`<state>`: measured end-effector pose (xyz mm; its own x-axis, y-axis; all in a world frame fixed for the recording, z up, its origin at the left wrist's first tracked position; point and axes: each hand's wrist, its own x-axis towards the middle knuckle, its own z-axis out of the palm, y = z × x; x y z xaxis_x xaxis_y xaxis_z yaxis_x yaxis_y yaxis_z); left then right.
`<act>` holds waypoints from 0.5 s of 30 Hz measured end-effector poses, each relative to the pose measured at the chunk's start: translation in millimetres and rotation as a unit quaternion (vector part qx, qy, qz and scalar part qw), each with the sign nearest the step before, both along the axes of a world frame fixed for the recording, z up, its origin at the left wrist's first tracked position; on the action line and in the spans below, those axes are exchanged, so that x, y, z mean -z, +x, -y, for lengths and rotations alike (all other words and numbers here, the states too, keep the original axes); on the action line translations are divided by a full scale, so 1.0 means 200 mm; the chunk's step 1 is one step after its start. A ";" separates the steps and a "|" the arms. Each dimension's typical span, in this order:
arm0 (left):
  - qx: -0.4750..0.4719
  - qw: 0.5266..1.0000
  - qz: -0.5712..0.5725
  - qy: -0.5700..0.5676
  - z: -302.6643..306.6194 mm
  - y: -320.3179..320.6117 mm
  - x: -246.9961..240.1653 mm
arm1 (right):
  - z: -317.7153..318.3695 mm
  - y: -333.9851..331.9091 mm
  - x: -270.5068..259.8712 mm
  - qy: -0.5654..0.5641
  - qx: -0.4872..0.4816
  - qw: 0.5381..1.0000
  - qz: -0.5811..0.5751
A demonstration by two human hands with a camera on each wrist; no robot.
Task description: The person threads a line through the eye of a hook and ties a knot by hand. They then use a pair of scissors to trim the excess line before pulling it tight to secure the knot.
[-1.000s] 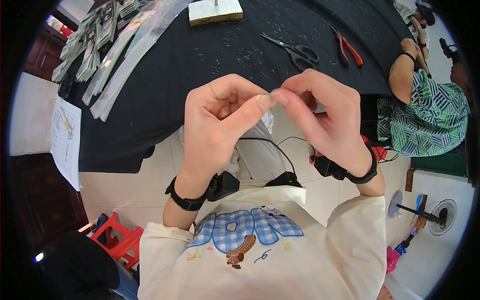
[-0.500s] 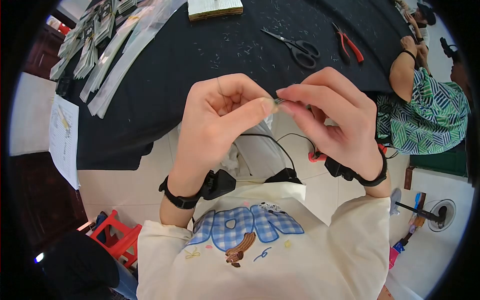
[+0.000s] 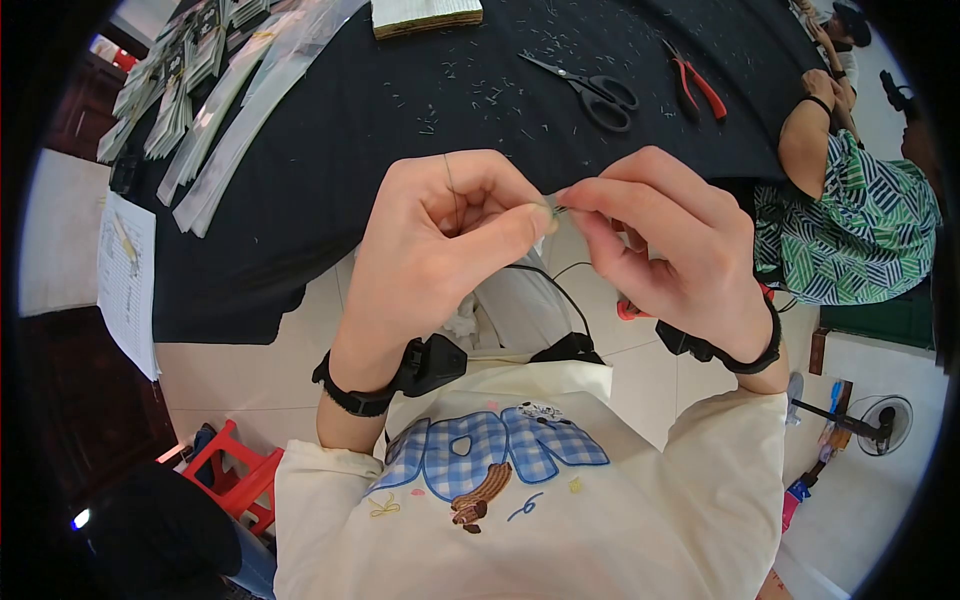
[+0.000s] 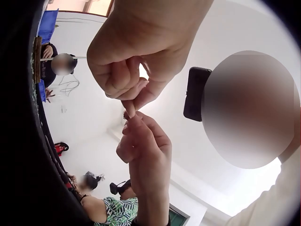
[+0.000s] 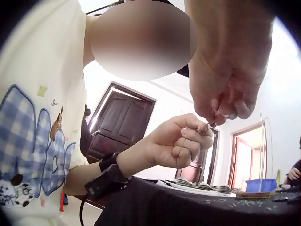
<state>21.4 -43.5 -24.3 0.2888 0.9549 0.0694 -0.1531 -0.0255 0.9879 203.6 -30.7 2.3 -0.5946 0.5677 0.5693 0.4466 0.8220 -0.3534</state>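
Note:
In the head view my left hand (image 3: 430,250) is raised in front of my body, pinching a tiny dark piece (image 3: 558,208) between thumb and forefinger. A thin dark thread (image 3: 452,190) crosses the back of its forefinger and runs down into the curled fingers; the right wrist view shows the thread over those fingers too. My right hand (image 3: 680,245) meets it from the right, thumb and forefinger pinching the same small piece, the other fingers bent loosely. Fingertips hide most of the piece, and I cannot tell its kind.
Beyond the hands, black-handled scissors (image 3: 606,104) and red-handled pliers (image 3: 709,90) lie on the black tablecloth (image 3: 330,130) among scattered clippings. A board (image 3: 428,20), clear plastic strips (image 3: 235,150) and packets (image 3: 170,125) are farther back. Another person (image 3: 840,220) sits at right.
My right hand has shifted slightly right and its fingers have straightened somewhat. The tiny dark piece now shows between the fingertips. My left hand stays nearly in place, still pinching.

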 end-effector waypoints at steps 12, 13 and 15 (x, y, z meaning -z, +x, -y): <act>0.021 1.000 -0.014 -0.009 0.00 -0.01 0.01 | -0.01 0.02 0.01 -0.006 -0.030 0.999 0.033; 0.022 1.000 -0.014 -0.009 0.00 -0.01 0.01 | -0.01 0.01 0.00 -0.006 -0.030 0.999 0.033; 0.018 0.999 -0.034 -0.016 0.00 -0.02 0.00 | 0.00 0.00 0.00 -0.016 0.030 0.999 -0.007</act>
